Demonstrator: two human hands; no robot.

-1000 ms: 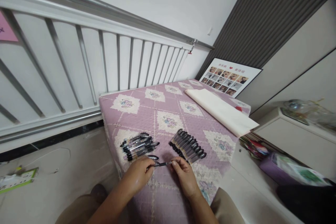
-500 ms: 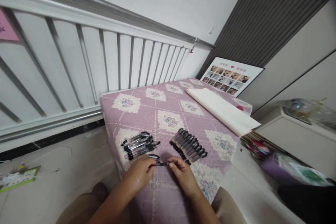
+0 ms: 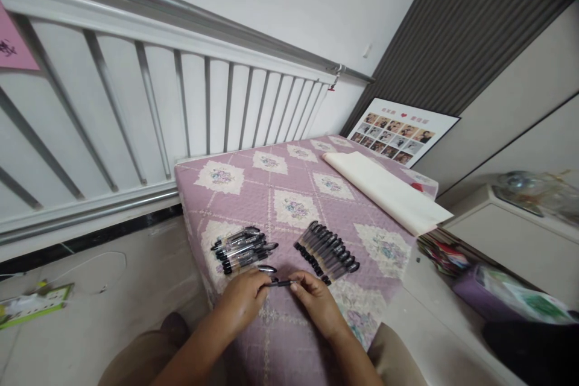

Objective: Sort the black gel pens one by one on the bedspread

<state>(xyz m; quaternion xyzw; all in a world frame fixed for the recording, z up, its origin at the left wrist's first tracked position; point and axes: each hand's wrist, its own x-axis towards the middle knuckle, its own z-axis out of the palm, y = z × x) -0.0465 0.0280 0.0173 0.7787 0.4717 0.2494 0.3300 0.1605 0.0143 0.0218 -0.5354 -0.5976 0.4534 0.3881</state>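
Between my two hands a dark pen is held level, just above the purple patterned cover. The fingers of my left hand are closed round its left end. At the other end, my right hand pinches it between thumb and fingers, which hide the tip. Just beyond my left hand lies a loose pile of black pens, one of them partly under my fingers. Past my right hand, several more pens lie side by side in a slanted row.
A cream folded sheet lies across the cover's right side. Behind it leans a framed photo board. A white radiator runs along the wall. On the floor at left is a power strip; a cabinet stands at right.
The view has shifted very slightly, so everything sits a little further right. Both hands keep their hold on the pen, with the fingers barely moved. The pens on the cover lie as before.
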